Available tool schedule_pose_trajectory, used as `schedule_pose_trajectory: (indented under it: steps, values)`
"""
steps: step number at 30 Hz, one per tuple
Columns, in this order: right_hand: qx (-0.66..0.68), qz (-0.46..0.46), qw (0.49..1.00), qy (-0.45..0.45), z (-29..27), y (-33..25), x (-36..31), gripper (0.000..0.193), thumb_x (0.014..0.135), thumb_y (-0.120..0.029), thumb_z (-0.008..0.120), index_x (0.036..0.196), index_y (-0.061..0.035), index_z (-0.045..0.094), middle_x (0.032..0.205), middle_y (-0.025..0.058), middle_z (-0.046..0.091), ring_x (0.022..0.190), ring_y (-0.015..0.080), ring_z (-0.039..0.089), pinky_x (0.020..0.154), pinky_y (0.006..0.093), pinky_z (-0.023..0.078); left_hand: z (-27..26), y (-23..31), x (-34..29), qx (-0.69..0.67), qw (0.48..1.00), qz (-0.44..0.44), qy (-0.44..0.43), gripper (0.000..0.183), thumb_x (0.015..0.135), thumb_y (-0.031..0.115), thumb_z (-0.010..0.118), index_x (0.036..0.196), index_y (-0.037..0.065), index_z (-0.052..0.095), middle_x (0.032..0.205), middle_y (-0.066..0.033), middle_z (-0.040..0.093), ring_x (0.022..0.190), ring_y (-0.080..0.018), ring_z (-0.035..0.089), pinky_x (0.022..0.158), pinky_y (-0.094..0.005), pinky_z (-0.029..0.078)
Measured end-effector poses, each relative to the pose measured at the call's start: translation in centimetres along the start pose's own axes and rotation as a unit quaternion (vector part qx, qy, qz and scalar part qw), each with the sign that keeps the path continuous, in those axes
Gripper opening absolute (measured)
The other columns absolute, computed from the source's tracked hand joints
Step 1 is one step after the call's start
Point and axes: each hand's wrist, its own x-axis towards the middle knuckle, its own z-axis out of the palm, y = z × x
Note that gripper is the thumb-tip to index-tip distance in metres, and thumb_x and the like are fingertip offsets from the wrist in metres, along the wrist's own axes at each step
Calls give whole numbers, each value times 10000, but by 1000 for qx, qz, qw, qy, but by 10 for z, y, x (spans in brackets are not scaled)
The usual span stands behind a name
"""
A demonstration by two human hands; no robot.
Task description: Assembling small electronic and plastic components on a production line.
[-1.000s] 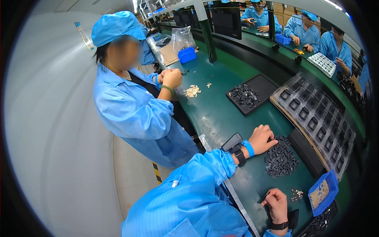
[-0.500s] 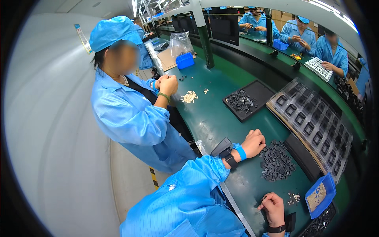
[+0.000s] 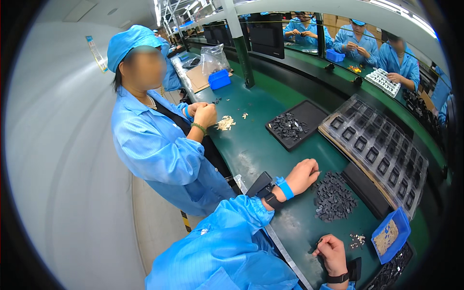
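Note:
My left hand [image 3: 303, 175], with a blue band and a dark strap at its wrist, is at the upper left edge of a pile of small black plastic parts [image 3: 334, 197]. Its fingers are curled together, and whatever lies at their tips is too small to make out. Lower down, my right hand [image 3: 331, 253] pinches a small black part [image 3: 318, 242] between thumb and fingers, just above the green table [image 3: 295, 220]. A few tiny pale pieces [image 3: 357, 240] lie right of that hand.
A blue bin [image 3: 405, 232] holds pale bits, beside a dark tray of black parts [image 3: 394, 270]. Clear trays with black frames [image 3: 372, 154] stand at the right. Farther off are a black tray [image 3: 295, 126] and a pale heap [image 3: 225, 123], where a co-worker [image 3: 154, 130] handles something small.
The whole scene has shifted slightly left in the picture. My left fingers have altered their curl a little beside the pile; my right hand keeps its pinch.

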Motion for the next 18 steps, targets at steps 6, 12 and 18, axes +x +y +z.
schedule_pose_trajectory:
  steps: [6, 12, 18]
  values:
    - [4, 6, 1000, -3, -5, 1, 3, 51, 800, 25, 562, 805, -13, 528, 781, 56, 530, 613, 134, 553, 585, 308, 521, 10, 68, 2, -221, 974, -11, -57, 139, 827, 81, 595, 894, -15, 519, 725, -61, 606, 678, -102, 593, 603, -254, 490]
    - [45, -122, 991, 10, 1, -30, -20, 118, 808, -87, 599, 807, -21, 502, 850, 86, 501, 601, 147, 536, 552, 303, 506, 70, 105, -6, -419, 887, -52, -185, 162, 877, 88, 525, 1015, 1, 518, 819, -14, 550, 734, -75, 537, 656, -220, 465]
    - [-10, -273, 945, 181, -5, -75, -33, 106, 865, -121, 524, 842, -24, 488, 854, 47, 469, 609, 104, 500, 548, 249, 458, 95, 94, -27, -489, 831, -78, -254, 143, 908, 92, 488, 1007, -3, 526, 874, -80, 611, 814, -135, 610, 722, -269, 512]
